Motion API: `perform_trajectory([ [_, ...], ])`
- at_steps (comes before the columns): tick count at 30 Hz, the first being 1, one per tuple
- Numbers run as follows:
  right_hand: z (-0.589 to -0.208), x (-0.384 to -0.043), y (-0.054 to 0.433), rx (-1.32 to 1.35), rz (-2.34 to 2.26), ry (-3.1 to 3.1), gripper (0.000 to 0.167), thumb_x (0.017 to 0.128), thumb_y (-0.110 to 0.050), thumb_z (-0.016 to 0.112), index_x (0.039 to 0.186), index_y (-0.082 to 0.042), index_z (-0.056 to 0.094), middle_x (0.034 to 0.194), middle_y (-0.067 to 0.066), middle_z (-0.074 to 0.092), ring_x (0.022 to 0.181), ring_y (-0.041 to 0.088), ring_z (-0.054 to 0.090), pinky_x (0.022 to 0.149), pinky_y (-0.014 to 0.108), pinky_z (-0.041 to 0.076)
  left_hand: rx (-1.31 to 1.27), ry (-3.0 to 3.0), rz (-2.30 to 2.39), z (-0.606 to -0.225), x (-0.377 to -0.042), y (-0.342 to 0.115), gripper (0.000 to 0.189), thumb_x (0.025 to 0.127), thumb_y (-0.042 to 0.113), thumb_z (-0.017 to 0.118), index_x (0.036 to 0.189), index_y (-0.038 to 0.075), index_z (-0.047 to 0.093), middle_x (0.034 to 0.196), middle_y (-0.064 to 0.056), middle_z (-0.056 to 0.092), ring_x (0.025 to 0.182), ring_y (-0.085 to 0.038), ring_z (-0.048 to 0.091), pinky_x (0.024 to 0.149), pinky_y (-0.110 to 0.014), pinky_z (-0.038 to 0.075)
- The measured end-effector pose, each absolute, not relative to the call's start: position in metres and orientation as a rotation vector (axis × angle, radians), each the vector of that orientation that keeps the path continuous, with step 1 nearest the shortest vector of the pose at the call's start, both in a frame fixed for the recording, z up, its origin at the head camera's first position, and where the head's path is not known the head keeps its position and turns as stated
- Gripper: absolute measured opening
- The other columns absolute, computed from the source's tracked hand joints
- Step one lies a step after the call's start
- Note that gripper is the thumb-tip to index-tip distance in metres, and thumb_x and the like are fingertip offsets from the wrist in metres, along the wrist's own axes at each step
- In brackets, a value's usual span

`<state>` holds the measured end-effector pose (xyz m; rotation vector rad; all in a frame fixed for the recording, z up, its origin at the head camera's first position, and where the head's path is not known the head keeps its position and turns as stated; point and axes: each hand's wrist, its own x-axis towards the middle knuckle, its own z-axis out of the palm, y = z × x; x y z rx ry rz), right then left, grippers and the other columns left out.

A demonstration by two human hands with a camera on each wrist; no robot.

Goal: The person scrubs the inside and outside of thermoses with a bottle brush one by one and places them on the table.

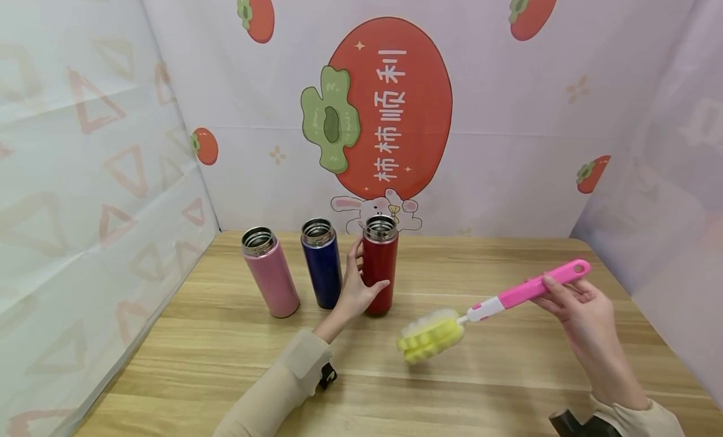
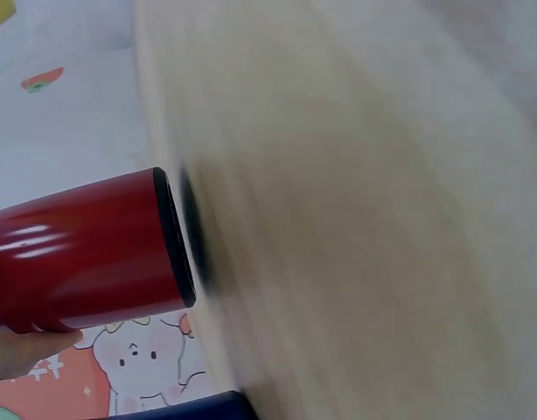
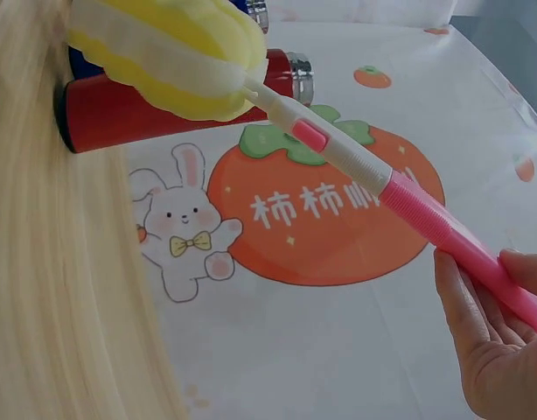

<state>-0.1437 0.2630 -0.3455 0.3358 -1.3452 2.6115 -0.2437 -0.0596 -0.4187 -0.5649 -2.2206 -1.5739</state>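
My left hand (image 1: 357, 292) grips a red, lidless thermos bottle (image 1: 380, 261) round its side, thumb across the front. In the left wrist view the lower body of the red bottle (image 2: 85, 249) shows, with fingertips at its edge. A bottle brush (image 1: 432, 336) with a yellow and white sponge head and a pink handle hangs tilted above the table in my right hand (image 1: 584, 308). Thumb and fingers pinch that handle (image 3: 452, 236) near its end. The sponge head stays apart from the bottles, to the right of the red one.
Left of the red bottle stand a dark blue bottle (image 1: 323, 267) and a pink bottle (image 1: 272, 277), both upright with open mouths. The wooden table (image 1: 226, 387) ends at a printed backdrop (image 1: 497, 142) behind, and hanging cloths flank it.
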Motion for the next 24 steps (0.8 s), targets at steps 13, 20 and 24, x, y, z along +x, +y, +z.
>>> perform_trajectory([
  [13, -0.346, -0.144, 0.258, 0.353, 2.616, -1.405, 0.018, 0.087, 0.011, 0.042, 0.093, 0.005, 0.058, 0.086, 0.018, 0.066, 0.081, 0.025, 0.064, 0.072, 0.030, 0.047, -0.580, -2.281, -1.572, -0.397, -0.216, -0.064, 0.092, 0.070, -0.004, 0.070, 0.136, 0.007, 0.008, 0.123, -0.028, 0.033, 0.102, -0.043, 0.048, 0.085, -0.050, 0.041],
  [20, -0.422, -0.187, 0.303, 0.337, 2.527, -1.575, 0.024, 0.087, 0.005, 0.048, 0.111, 0.008, 0.050, 0.097, 0.024, 0.061, 0.091, 0.034, 0.059, 0.076, 0.038, 0.045, -0.593, -2.252, -1.559, -0.423, -0.232, -0.068, 0.100, 0.066, 0.002, 0.075, 0.139, 0.015, 0.007, 0.124, -0.024, 0.034, 0.103, -0.040, 0.049, 0.085, -0.048, 0.042],
  [24, -0.429, -0.190, 0.298, 0.382, 2.573, -1.540, 0.025, 0.086, 0.007, 0.049, 0.111, 0.009, 0.050, 0.097, 0.027, 0.061, 0.091, 0.036, 0.059, 0.076, 0.039, 0.045, -0.598, -2.261, -1.535, -0.427, -0.236, -0.070, 0.101, 0.065, 0.005, 0.077, 0.139, 0.015, 0.009, 0.128, -0.021, 0.033, 0.107, -0.036, 0.046, 0.088, -0.045, 0.040],
])
